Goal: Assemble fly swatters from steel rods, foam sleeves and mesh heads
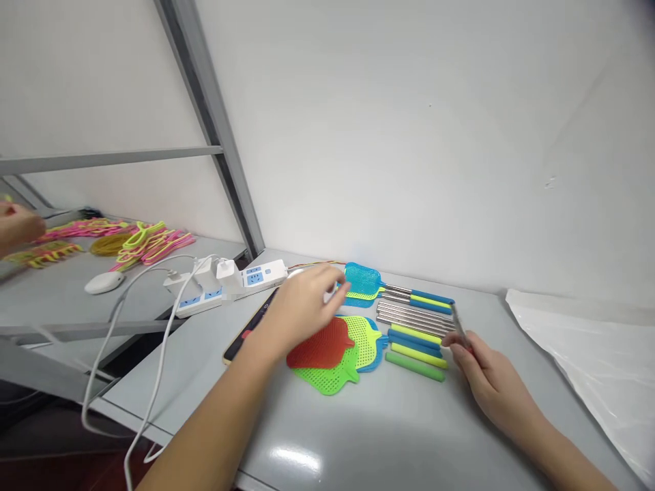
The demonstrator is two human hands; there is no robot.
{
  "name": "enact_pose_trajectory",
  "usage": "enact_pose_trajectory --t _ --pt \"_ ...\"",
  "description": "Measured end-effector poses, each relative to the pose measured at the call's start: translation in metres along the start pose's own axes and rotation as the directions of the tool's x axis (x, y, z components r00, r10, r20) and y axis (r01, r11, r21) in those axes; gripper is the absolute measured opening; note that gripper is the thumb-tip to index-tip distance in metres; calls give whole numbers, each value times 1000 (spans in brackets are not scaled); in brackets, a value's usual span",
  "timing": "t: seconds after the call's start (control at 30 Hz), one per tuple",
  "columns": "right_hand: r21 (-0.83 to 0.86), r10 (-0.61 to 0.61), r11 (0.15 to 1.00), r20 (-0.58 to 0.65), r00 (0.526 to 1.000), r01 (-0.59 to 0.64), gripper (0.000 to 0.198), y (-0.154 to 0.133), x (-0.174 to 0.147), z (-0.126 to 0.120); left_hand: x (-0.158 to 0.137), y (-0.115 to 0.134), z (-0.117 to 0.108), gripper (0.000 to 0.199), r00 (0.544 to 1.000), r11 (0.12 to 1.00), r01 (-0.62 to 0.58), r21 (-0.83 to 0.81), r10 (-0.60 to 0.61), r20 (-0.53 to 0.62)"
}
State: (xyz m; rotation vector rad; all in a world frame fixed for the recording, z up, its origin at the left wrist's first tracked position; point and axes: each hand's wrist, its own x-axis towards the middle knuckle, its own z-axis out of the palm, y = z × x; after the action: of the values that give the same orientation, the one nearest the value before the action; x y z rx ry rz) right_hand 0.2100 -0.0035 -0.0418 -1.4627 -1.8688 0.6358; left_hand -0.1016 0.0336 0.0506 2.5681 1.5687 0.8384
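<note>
White wall (409, 136) behind a grey tabletop (358, 436), our left hand (301, 307) and right hand (494, 385) well apart over it.
We have the left thumb and forefinger parted near the swatters (362, 279) by the wall; whether they touch, we cannot tell. Nearer us lie loose mesh heads (320, 348), with coloured handles (415, 366) to their right and thinner steel rods (412, 317) behind those handles. Our right fingers are clamped on a slim metal piece (459, 322).
</note>
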Motion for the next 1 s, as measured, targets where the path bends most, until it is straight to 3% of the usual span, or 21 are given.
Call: enact_pose_trajectory --t 0.1,0.2,0.27,0.5,0.63,0.8,1.0 --pt "-129 -29 991 70 997 38 24 -3 -3 0 -1 -18 -5 30 983 996 91 -12 -88 161" --pt "-163 -9 986 123 992 29 22 -6 -5 2 -5 -26 2 34 919 991 105 -77 -68 388" --pt "-177 -16 983 147 989 42 21 -7 -5 4 -6 -26 9 28 892 990 89 -111 -30 451" --pt "-260 -192 937 180 965 235 20 -3 -3 7 -4 -13 22 8 858 988 -33 -152 106 502" --pt "-308 -264 899 185 947 311 20 -1 -5 7 -3 -5 28 4 835 980 -35 -194 135 534" --pt "-362 -303 863 189 934 353 20 -7 -7 6 -1 7 19 4 853 967 -45 -252 168 493" --pt "-368 -395 836 112 912 407 17 -11 -7 3 -4 25 2 10 874 928 87 -363 104 475"
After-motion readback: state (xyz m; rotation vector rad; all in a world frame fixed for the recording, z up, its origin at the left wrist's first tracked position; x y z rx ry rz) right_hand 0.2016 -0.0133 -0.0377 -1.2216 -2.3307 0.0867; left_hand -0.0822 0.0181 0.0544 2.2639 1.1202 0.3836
